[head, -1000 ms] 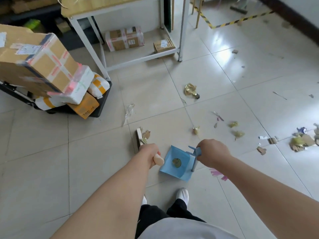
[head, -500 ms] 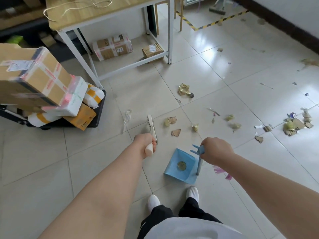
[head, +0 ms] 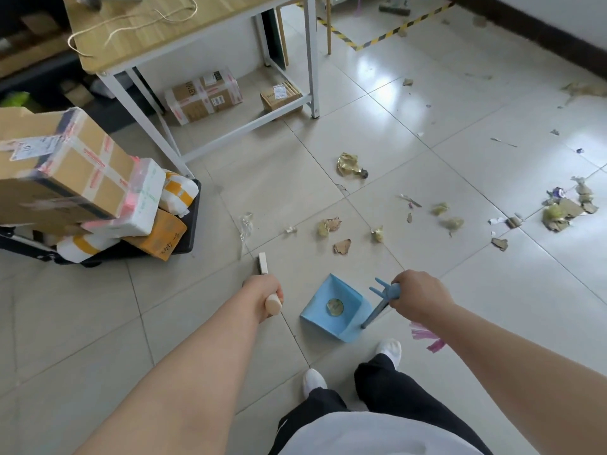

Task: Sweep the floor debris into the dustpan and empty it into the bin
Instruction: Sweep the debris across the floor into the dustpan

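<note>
Now | left hand (head: 262,290): fingers wrapping wooden broom handle (head: 273,306) | right hand (head: 422,298): fingers wrapping blue dustpan stem (head: 377,311)

The left hand (head: 262,290) covers the middle of the broom (head: 262,263); only its head and handle end show. The round scrap (head: 335,306) in the dustpan (head: 317,315) is too small to identify. The big box (head: 59,172) at left is cut by the edge.

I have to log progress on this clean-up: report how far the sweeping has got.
Done: one round piece lies in the blue dustpan. In hand: the left hand grips the broom, the right hand holds the dustpan's handle. Left: the gold wrapper, cardboard scrap, the heap on the right and pink scrap lie unswept; no bin in view.
</note>
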The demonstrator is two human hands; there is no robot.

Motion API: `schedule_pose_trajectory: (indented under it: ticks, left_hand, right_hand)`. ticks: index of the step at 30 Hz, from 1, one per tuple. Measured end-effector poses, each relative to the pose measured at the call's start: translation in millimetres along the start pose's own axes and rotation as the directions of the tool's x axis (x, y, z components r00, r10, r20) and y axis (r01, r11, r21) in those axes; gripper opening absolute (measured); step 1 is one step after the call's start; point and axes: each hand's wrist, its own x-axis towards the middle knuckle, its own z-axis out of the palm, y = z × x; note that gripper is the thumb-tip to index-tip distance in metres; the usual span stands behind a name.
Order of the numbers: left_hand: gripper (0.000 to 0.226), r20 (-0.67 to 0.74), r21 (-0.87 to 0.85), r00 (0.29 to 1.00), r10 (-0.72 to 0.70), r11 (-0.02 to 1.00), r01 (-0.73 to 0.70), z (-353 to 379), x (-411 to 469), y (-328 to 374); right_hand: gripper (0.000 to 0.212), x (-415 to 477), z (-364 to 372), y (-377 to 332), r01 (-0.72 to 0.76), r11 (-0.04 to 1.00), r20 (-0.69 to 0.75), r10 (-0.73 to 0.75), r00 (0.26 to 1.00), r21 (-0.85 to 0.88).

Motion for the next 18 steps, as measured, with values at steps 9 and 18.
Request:
schedule_pose_trajectory:
  ticks: [9, 18]
  left_hand:
    - [0.012, 0.097, -0.004, 0.995, 0.021, 1.000, -0.020, 81.1, -18.4, 42.0]
    - [0.019, 0.190, -0.134, 0.982, -0.001, 0.991, 0.027, 81.8, -45.1, 96.6]
  right_hand:
    - [0.018, 26.7, -34.6, 48.2, 0.047, 0.997, 0.004, -0.047, 0.999, -0.066]
    - [0.021, 65.9, -78.6, 33.5, 0.169, 0.973, -0.013, -0.173, 0.985, -0.156]
